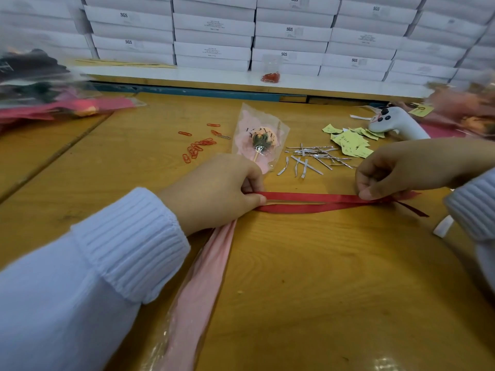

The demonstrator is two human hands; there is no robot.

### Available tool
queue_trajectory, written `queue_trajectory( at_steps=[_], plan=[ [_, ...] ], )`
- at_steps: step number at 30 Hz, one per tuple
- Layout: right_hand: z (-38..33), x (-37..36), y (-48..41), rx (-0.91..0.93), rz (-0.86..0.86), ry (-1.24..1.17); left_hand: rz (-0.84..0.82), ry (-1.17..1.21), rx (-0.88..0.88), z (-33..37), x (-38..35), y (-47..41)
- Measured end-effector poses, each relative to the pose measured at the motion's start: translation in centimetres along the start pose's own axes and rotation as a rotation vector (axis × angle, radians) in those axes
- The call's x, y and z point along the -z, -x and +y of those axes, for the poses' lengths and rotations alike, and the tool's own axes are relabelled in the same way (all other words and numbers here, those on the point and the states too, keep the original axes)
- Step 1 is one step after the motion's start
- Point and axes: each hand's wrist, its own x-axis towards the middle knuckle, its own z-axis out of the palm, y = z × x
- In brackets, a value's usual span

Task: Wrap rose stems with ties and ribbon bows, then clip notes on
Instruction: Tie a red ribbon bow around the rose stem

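head cam | faces forward and down | near, just above left hand (pixel 214 191), right hand (pixel 393 170), table (pixel 334 269)

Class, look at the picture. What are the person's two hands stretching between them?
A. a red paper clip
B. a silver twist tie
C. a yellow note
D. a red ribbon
D: the left hand and the right hand each pinch the red ribbon, which runs doubled between them.

The left hand (pixel 214 191) hides the middle of the pink rose wrapper (pixel 199 277) and one end of the red ribbon (pixel 308 196); the wrapper's lower end is cut off at the bottom edge. Writing on the yellow notes (pixel 351 144) is illegible. The left pile (pixel 40 84) and right pile (pixel 466 105) are blurred and cropped.
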Motion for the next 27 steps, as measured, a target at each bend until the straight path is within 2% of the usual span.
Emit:
queue_trajectory(
  at_steps=[14, 23, 27],
  plan=[
    [0.82, 0.11, -0.42, -0.078, 0.117, 0.134, -0.041, 0.014, 0.0, 0.01, 0.14, 0.08],
    [0.86, 0.21, -0.46, -0.065, 0.157, 0.071, -0.042, -0.013, -0.007, 0.26, 0.33, 0.12],
    [0.24, -0.23, -0.38, 0.063, 0.325, 0.096, -0.035, -0.025, -0.011, 0.43, 0.32, 0.22]
  ],
)
